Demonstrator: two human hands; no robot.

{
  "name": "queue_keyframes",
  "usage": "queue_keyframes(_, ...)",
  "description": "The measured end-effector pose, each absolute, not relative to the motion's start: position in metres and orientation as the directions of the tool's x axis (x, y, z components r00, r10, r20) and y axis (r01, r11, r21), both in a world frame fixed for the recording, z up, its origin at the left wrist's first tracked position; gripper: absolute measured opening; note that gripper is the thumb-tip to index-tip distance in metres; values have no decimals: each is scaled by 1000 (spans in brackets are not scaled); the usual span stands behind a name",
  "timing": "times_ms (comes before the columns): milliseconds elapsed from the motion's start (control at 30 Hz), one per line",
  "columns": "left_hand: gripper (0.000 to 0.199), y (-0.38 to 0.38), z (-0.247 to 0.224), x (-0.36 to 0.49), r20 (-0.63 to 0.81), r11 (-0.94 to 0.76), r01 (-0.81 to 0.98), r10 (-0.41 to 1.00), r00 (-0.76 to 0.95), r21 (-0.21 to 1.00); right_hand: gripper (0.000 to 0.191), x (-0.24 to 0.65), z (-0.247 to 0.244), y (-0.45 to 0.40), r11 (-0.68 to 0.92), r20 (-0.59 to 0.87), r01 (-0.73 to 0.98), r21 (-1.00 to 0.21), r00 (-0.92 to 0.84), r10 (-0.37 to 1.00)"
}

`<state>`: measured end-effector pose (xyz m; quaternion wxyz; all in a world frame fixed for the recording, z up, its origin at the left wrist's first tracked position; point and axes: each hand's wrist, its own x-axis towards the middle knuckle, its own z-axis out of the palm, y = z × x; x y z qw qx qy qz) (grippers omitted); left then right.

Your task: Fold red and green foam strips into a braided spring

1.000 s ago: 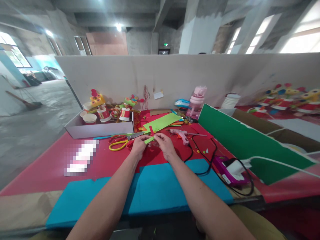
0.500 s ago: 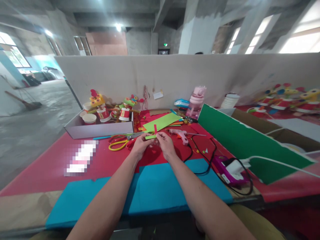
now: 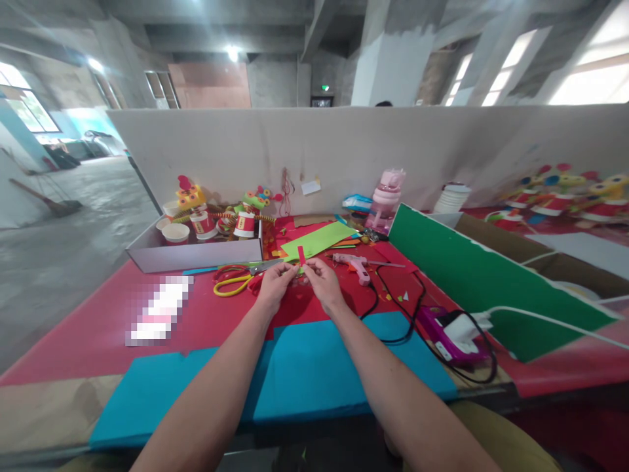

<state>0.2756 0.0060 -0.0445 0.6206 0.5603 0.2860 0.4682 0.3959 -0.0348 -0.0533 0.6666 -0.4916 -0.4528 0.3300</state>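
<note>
Both hands meet over the red table covering, fingertips pinched close together. A short red paper strip (image 3: 301, 254) sticks up between them, and a bit of green paper strip (image 3: 301, 269) shows below it. My left hand (image 3: 276, 283) is closed at the strips' left side; my right hand (image 3: 322, 280) is closed at their right. Fingers hide most of the green strip. Yellow-handled scissors (image 3: 232, 284) lie just left of my left hand. A pink glue gun (image 3: 358, 265) rests to the right of my right hand, behind it a light green paper sheet (image 3: 322, 239).
A white box (image 3: 196, 254) at the left holds paper cups (image 3: 175, 233) and cup figures (image 3: 244, 224). At the right stand a green-sided box (image 3: 472, 288) and a purple power strip (image 3: 455, 341) with cables. Blue sheets (image 3: 314, 373) line the front edge; a pink bottle (image 3: 386, 200) stands behind.
The green strip, earlier showing lengthwise between my fingers, is now mostly covered by them. My left fingers have shifted slightly up, and the red strip has moved a little left.
</note>
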Motion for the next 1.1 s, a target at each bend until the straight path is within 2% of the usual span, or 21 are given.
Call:
queue_keyframes(300,31,9,-47,276,172,-67,-284,916,362,956,22,395,-52,-36,315,289,-27,-949,326,900)
queue_keyframes(600,32,7,-44,276,189,-85,-289,916,353,954,25,394,-47,-39,327,308,6,-945,355,883)
queue_keyframes(867,44,2,-38,279,106,43,-356,915,390,933,29,394,-45,-41,350,347,85,-933,470,811)
queue_keyframes(1000,40,-1,-41,281,109,51,-323,882,458,945,28,389,-45,-44,358,340,43,-933,437,833)
queue_keyframes(1100,37,0,-42,279,126,30,-340,896,425,940,29,381,-42,-40,338,303,-7,-941,425,853)
